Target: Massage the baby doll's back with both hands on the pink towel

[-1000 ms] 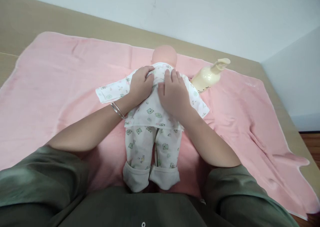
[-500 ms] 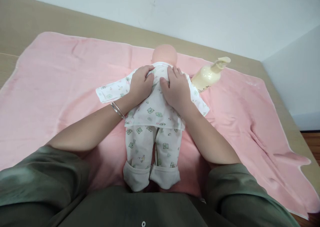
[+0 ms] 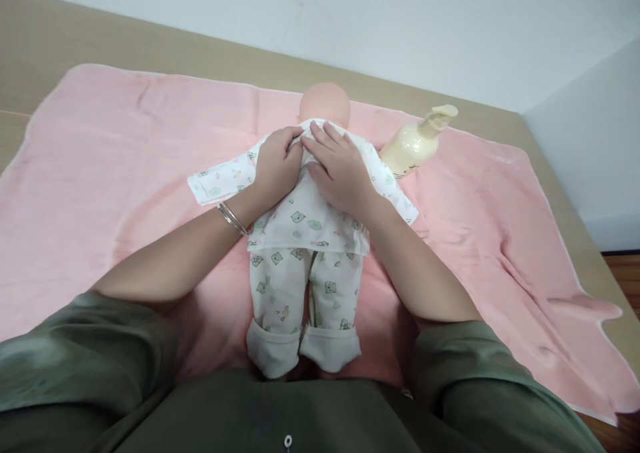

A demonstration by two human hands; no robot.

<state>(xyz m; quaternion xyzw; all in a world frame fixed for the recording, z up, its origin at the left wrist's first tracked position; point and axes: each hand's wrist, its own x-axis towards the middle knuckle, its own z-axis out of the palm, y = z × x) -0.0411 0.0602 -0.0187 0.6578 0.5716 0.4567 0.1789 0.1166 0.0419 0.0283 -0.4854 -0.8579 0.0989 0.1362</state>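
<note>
A baby doll (image 3: 310, 223) lies in front of me with its bald head at the far end and its legs toward me. It wears a white printed top and matching trousers with turned-up cuffs; its face is out of sight. My left hand (image 3: 277, 166) rests on the left side of the doll's upper back, fingers toward the collar. Flat on the upper back, just right of it, lies my right hand (image 3: 343, 170), fingers stretched out. The two hands nearly meet, and neither grasps anything.
A pink blanket (image 3: 475, 240) is spread under the doll on a wooden table (image 3: 165, 50). Beyond the doll's right-hand sleeve stands a cream pump bottle (image 3: 411, 146). A white wall (image 3: 400, 26) rises behind the table.
My right hand has moved left across the doll's upper back, close to my left hand. My left hand stays in about the same place. The view has shifted slightly.
</note>
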